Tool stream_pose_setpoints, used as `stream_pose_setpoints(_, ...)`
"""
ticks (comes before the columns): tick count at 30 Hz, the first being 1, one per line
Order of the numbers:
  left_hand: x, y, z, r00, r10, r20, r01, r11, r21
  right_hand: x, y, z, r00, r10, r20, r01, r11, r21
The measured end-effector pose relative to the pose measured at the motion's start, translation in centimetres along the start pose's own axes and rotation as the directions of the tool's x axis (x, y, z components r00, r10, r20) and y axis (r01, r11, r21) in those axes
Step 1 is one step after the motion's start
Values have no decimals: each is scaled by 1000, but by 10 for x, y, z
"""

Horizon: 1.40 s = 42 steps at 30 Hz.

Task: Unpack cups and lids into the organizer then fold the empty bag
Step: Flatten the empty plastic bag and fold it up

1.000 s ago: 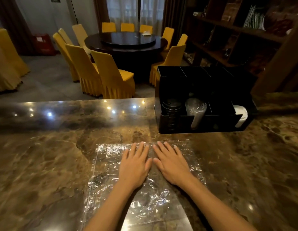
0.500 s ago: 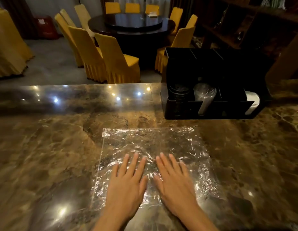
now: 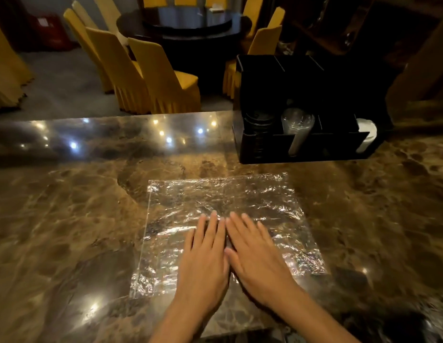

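A clear, crinkled plastic bag (image 3: pixel 215 194) lies flat and empty on the brown marble counter (image 3: pixel 67 219). My left hand (image 3: pixel 204 258) and my right hand (image 3: pixel 258 253) rest palm-down side by side on the bag's near half, fingers straight and close together, holding nothing. Behind the bag to the right stands a black organizer (image 3: pixel 307 149). Its front slots hold a stack of dark lids (image 3: pixel 261 120), a sleeve of clear cups (image 3: pixel 298 127) and white lids (image 3: pixel 366 134) at the right end.
The counter's far edge runs behind the organizer. Beyond it stand yellow-covered chairs (image 3: pixel 161 78) around a dark round table (image 3: pixel 185 26). Dark wooden shelving (image 3: pixel 364 26) rises at the back right.
Both hands slid toward me across the bag, from its far edge to its near half, pressing it flat. The view tilted down and the bag now shows whole.
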State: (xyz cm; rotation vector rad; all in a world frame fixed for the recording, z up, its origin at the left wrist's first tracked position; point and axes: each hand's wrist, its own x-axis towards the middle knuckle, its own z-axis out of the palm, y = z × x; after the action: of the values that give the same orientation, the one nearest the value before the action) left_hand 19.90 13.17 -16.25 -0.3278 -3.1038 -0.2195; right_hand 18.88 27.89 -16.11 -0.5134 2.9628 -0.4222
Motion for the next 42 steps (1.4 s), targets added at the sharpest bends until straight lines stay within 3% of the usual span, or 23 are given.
stream_pose_setpoints(2, -4, -18, 8, 999, -20, 39, 19, 999, 48, -6, 18, 7, 999, 31, 37, -26, 992, -125)
stream_pose_setpoints(6, -27, -81, 9, 990, -142, 2, 141, 984, 109, -31, 94, -6, 947, 314, -59, -320, 924, -208)
stream_pose_setpoints(10, -47, -112, 5, 953, -300, -38, 302, 944, 133, -39, 128, -24, 894, 446, -41, -447, 882, -148)
stream_pose_setpoints(12, -53, -117, -3, 877, -478, -43, 480, 875, 65, -40, 125, -32, 856, 514, -59, -517, 853, -71)
stream_pose_setpoints(14, -52, -105, -10, 829, -547, -115, 545, 837, -52, -37, 106, -33, 853, 507, -127, -508, 861, 26)
stream_pose_setpoints(16, -39, -68, -14, 894, -418, -160, 405, 908, -108, -24, 71, -24, 924, 349, -156, -348, 937, 35)
stream_pose_setpoints(18, -13, -27, -9, 973, -193, -129, 174, 974, -143, 2, 33, -11, 985, 140, -104, -134, 989, 57)
stream_pose_setpoints(19, 4, -12, -4, 989, -97, -113, 83, 989, -124, 20, 19, -6, 996, 44, -77, -41, 998, 37)
stream_pose_setpoints(21, 32, 5, 5, 999, -33, -32, 32, 999, -42, 54, 10, -2, 999, -37, -29, 37, 999, -32)
stream_pose_setpoints(25, 33, -13, 15, 983, -183, 5, 183, 982, 45, 78, 73, -11, 988, 140, -64, -150, 974, -173)
stream_pose_setpoints(30, -3, -62, 13, 942, -333, -39, 336, 939, 73, 68, 137, -37, 945, 320, -72, -327, 936, -134)
stream_pose_setpoints(33, -24, -90, 3, 872, -489, -41, 490, 869, 62, 63, 130, -49, 927, 359, -109, -351, 932, 88)
stream_pose_setpoints(35, -22, -97, -6, 807, -588, -61, 588, 809, -24, 54, 126, -62, 839, 515, -176, -423, 820, 386)
stream_pose_setpoints(37, -5, -86, -13, 805, -578, -137, 560, 815, -149, 43, 123, -74, 756, 629, -183, -480, 721, 499)
stream_pose_setpoints(40, 38, -37, -17, 905, -380, -193, 338, 916, -217, 25, 120, -82, 760, 635, -138, -518, 721, 460)
stream_pose_setpoints(42, 67, -2, -9, 964, -219, -153, 191, 965, -177, 21, 121, -84, 754, 655, -42, -543, 659, 521)
